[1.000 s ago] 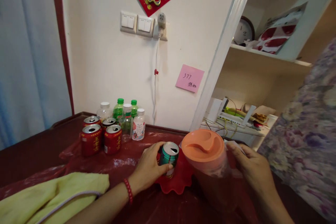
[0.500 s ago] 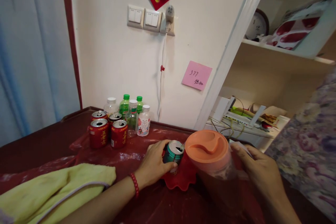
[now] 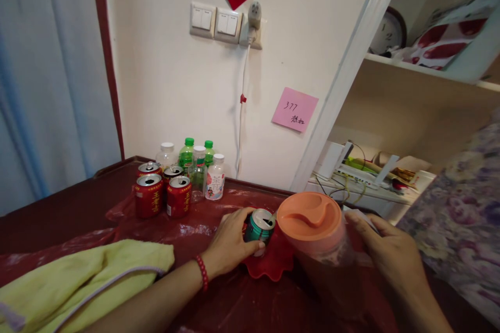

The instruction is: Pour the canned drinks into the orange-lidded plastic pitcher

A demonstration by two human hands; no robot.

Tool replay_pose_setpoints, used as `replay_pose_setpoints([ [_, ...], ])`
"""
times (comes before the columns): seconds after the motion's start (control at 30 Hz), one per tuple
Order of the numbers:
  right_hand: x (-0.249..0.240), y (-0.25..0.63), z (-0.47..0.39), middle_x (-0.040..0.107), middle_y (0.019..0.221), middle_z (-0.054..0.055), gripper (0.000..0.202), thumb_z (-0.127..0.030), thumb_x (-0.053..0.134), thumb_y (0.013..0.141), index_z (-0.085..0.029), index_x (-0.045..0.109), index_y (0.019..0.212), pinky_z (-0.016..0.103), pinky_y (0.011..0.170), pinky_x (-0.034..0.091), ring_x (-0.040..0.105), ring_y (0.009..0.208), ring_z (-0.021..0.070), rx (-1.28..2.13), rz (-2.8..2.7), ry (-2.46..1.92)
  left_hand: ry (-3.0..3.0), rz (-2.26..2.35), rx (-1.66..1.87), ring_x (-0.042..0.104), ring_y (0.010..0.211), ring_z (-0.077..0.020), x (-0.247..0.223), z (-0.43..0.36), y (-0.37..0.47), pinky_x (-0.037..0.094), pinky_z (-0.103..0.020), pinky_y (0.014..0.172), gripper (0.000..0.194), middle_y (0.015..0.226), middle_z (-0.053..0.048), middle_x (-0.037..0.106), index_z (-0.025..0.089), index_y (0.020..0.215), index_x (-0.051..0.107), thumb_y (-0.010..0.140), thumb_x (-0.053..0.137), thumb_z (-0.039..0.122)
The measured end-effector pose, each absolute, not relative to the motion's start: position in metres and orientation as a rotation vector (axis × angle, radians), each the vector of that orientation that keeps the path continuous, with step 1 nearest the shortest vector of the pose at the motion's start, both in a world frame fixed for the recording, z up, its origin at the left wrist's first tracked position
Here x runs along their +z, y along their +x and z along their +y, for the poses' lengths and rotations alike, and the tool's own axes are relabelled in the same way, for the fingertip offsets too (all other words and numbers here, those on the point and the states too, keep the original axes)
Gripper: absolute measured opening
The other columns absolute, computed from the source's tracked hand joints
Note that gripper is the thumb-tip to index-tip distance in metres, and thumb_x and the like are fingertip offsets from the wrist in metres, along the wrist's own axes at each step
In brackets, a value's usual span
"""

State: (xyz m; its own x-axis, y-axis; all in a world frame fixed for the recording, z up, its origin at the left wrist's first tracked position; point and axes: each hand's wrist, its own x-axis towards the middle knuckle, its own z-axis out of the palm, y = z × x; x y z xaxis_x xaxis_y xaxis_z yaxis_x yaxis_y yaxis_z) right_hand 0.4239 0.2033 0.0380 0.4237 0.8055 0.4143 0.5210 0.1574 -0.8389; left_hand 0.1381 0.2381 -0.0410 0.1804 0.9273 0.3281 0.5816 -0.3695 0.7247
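The green can [image 3: 260, 224] stands upright on a red scalloped dish [image 3: 273, 265], near the middle of the surface [image 3: 70, 213], its top opened. The left hand [image 3: 230, 242] is wrapped around the can's left side, fingers closed on its wall, steadying it. Touching or just beside the can on its right is a pitcher with an orange lid [image 3: 310, 217]; its spout end points toward the can's opening, and the pitcher looks slightly tilted that way. The right hand [image 3: 385, 260] grips the pitcher from the right, fingers closed about its handle side.

Judgement: the step in hand is the filling of the can from the pitcher, at or just before the pour; no stream can be made out. The next move calls for a slow tilt, with the spout held over the small opening and the can held firm.

Farther left stand four red cans [image 3: 162, 192] and a group of small bottles [image 3: 199, 166]. A yellow-green cloth [image 3: 89, 281] lies near left.
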Motion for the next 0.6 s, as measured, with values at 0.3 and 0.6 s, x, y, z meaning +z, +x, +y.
replay_pose_setpoints([
  [0.3, 0.0343, 0.4247, 0.2054, 0.061, 0.070, 0.001, 0.048, -0.066, 0.069, 0.073, -0.018, 0.071, 0.073, 0.025, 0.052, 0.040, 0.053, 0.065, 0.0185, 0.277, -1.244, -1.479, 2.020, 1.393, 1.055, 0.059, 0.126, -0.0329, -0.0379, 0.2373, 0.1373, 0.041, -0.048, 0.109, 0.062, 0.138, -0.008, 0.066, 0.024, 0.130, 0.060, 0.071, 0.080, 0.023],
  [0.6, 0.0353, 0.4229, 0.2038, 0.059, 0.068, 0.001, 0.047, -0.065, 0.072, 0.073, -0.019, 0.066, 0.068, 0.025, 0.048, 0.038, 0.051, 0.063, 0.0178, 0.318, -1.219, -1.474, 2.023, 1.398, 1.080, 0.060, 0.124, -0.0333, -0.0379, 0.2356, 0.1364, 0.041, -0.049, 0.109, 0.063, 0.136, -0.008, 0.067, 0.024, 0.130, 0.061, 0.070, 0.080, 0.025],
])
